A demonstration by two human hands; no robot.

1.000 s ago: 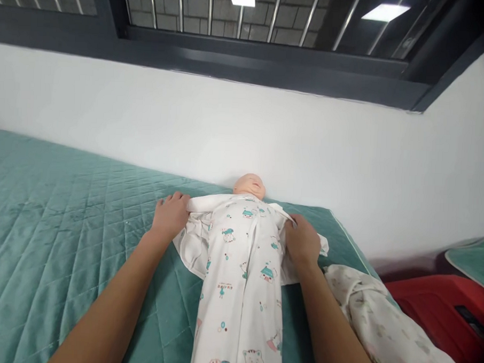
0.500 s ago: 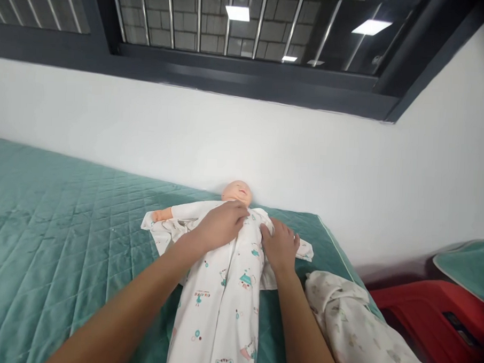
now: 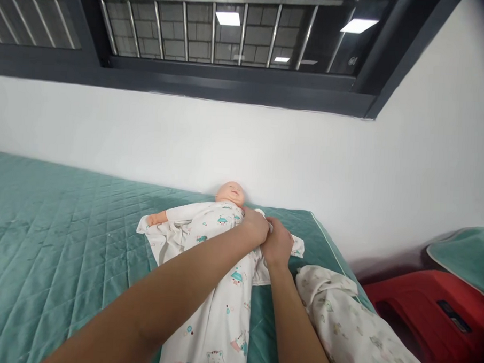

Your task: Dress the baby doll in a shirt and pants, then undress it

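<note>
A baby doll [image 3: 231,193] lies on its back with its head near the wall. White printed cloth [image 3: 220,309] covers its body and runs toward me. One doll hand [image 3: 157,218] shows at the left, on a spread part of the clothing. My left hand [image 3: 256,225] reaches across the doll's chest, fingers curled at the cloth near the doll's shoulder. Right beside it, my right hand [image 3: 278,242] is closed at the doll's arm on the right. What the fingers of each hand hold is hidden.
A green quilted mat [image 3: 62,248] lies under the doll. Bundled patterned cloth [image 3: 352,320] sits at the right, beside a red plastic object [image 3: 425,296] and green fabric [image 3: 467,261]. Behind stand a white wall [image 3: 167,135] and a barred window.
My left hand has moved right across the doll's chest to meet my right hand. My right hand's fingers have closed in. The view has shifted slightly.
</note>
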